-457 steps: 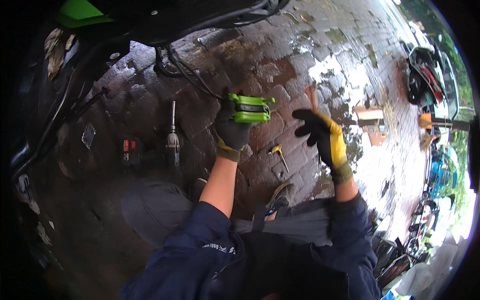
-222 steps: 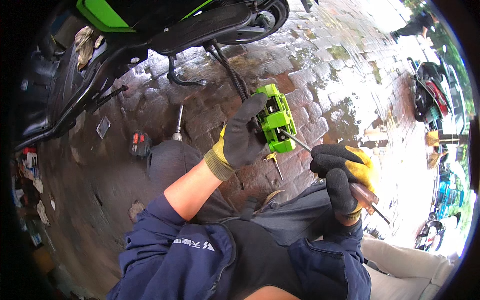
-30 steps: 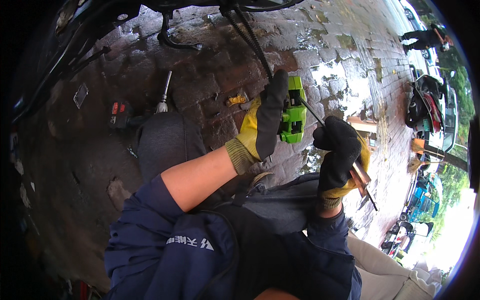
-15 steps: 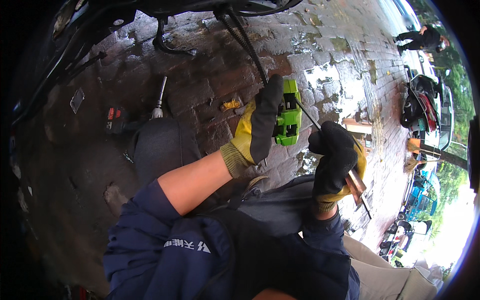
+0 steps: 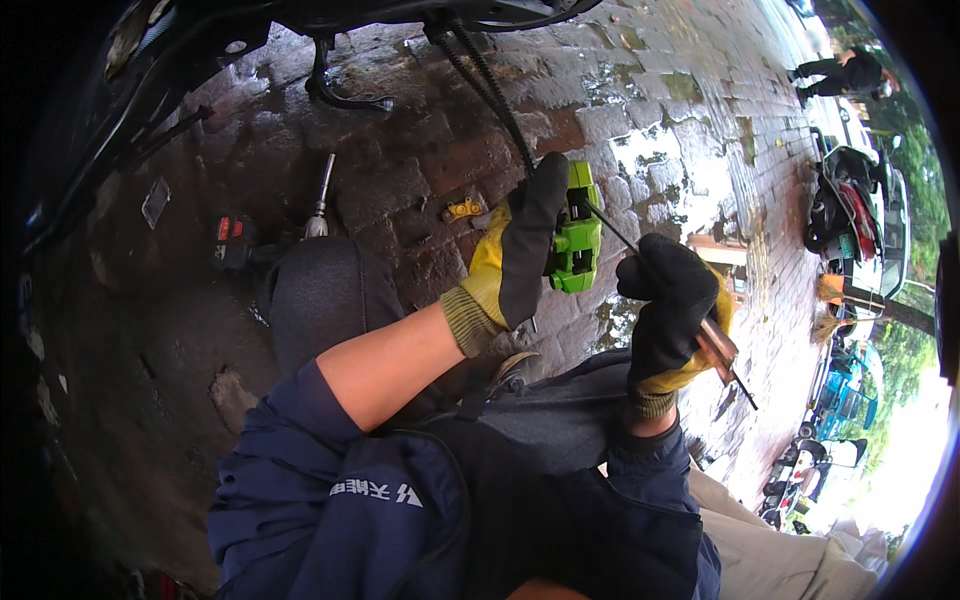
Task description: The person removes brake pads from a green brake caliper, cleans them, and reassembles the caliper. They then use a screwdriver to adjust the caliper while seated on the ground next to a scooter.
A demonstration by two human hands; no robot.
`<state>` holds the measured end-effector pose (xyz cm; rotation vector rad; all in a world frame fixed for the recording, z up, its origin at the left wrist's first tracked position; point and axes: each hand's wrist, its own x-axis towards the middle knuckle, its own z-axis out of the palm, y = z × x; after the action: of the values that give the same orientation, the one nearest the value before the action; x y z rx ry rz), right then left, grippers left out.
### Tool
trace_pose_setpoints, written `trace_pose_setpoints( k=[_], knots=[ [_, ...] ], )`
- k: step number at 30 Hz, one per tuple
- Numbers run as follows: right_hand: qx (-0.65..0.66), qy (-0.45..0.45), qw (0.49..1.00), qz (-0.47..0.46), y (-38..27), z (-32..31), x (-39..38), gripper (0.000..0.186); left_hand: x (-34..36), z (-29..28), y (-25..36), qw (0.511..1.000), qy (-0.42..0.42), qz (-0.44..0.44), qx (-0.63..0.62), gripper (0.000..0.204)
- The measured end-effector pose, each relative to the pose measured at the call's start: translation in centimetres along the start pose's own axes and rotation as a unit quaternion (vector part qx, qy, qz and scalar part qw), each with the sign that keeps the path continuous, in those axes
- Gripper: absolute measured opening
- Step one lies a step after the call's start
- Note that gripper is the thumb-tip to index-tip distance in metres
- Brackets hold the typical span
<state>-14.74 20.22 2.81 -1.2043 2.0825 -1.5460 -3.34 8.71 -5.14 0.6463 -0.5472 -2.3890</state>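
Note:
My left hand point(image 5: 520, 250), in a yellow and black glove, grips a bright green brake caliper point(image 5: 575, 240) with a black hose point(image 5: 490, 85) running up from it to the vehicle above. My right hand point(image 5: 675, 305), gloved the same way, is closed on a thin screwdriver point(image 5: 722, 350) with a brownish handle. Its metal shaft point(image 5: 610, 225) reaches up and left into the caliper. Both hands are held above my knees over wet brick paving.
A socket wrench point(image 5: 318, 195) and a red and black tool point(image 5: 228, 232) lie on the wet bricks point(image 5: 400, 150) at left, with a small yellow part point(image 5: 462, 209) beside my left hand. A dark vehicle body point(image 5: 120, 90) overhangs the top left. Parked scooters point(image 5: 850, 215) stand at right.
My hands have stayed close together with the caliper and screwdriver. The caliper has turned slightly, and the screwdriver shaft remains in it.

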Motion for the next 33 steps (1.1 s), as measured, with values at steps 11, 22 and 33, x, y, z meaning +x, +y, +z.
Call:
trace_pose_setpoints(
  k=[11,22,33],
  knots=[
    [0.025,0.04,0.997,0.057,-1.0,0.7,0.2,0.061,-0.1,-0.1,0.0,1.0,0.001,0.014,0.016,0.055],
    [0.007,-0.025,0.999,0.028,0.5,-1.0,-0.1,0.043,0.3,0.4,0.3,1.0,-0.003,0.006,-0.007,0.062],
    [-0.025,-0.035,0.999,0.023,-0.6,-0.3,-0.4,0.066,0.5,0.0,-0.6,0.999,0.031,0.023,-0.029,0.052]
  ],
)
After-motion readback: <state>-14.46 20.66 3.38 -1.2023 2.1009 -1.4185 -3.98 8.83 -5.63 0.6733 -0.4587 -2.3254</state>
